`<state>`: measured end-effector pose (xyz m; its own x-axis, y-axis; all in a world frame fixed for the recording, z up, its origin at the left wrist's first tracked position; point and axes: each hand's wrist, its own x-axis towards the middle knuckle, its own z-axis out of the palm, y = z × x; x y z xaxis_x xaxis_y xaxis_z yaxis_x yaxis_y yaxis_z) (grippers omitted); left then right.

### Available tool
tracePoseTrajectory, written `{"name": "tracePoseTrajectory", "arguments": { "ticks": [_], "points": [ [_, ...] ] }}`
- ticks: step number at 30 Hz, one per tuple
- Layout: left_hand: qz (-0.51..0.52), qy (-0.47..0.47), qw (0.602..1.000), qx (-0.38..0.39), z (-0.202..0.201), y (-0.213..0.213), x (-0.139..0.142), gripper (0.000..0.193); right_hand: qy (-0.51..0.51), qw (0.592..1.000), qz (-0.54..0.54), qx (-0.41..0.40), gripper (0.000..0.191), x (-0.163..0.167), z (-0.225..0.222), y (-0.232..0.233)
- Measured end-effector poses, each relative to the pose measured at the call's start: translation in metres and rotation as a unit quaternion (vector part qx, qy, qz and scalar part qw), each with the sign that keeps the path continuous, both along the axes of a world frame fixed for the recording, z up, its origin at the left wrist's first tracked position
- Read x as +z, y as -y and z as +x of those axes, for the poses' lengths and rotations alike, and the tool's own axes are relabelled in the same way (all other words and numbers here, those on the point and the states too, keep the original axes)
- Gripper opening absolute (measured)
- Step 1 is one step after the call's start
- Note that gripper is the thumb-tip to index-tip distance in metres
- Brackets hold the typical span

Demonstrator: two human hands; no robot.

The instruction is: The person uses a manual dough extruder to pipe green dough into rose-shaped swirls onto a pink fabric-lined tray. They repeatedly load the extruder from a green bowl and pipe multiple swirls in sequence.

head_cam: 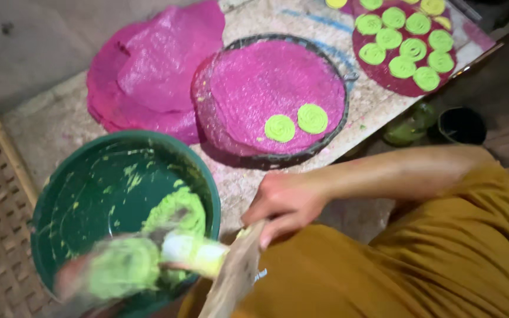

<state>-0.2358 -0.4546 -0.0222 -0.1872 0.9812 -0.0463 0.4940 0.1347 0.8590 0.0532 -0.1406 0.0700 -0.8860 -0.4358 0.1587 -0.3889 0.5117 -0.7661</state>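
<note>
1. My right hand (287,203) is closed on the top edge of a flat wooden board (234,277) that leans against my lap, just right of the green basin (89,194).
2. My left hand (122,268) is at the basin's near rim, blurred and coated in green paste (178,212); it seems to hold a paste-smeared white tube (192,253), but I can't tell the grip.
3. Beyond the basin: a round tray with pink mesh (266,82) carrying two green spirals (296,123). Far right of it, another pink round full of spirals (402,47); to its left, a stack of pink mesh sheets (148,70).
4. Risk, my guess: slick paste on the left hand could let the tube slip; the board could slide off my lap.
5. Surface: speckled mat on the floor (48,123), woven wooden lattice (1,218) left of the basin. Dim light.
</note>
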Motion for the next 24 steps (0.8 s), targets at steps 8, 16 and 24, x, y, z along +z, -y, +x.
{"name": "tracePoseTrajectory", "arguments": {
  "ticks": [8, 16, 24],
  "points": [
    [-0.044, 0.598, 0.788, -0.141, -0.001, -0.037, -0.044, 0.115, -0.446, 0.746, 0.486, -0.087, 0.01, 0.005, -0.059, -0.086],
    [0.024, 0.696, 0.717, -0.039, 0.06, -0.036, -0.105, 0.086, -0.477, 0.741, 0.413, -0.229, 0.022, -0.032, -0.061, -0.083],
    [0.066, 0.392, 0.901, 0.176, 0.051, 0.035, -0.133, 0.038, -0.09, 0.832, 0.348, -0.423, 0.013, -0.162, -0.016, -0.107]
  ]
}}
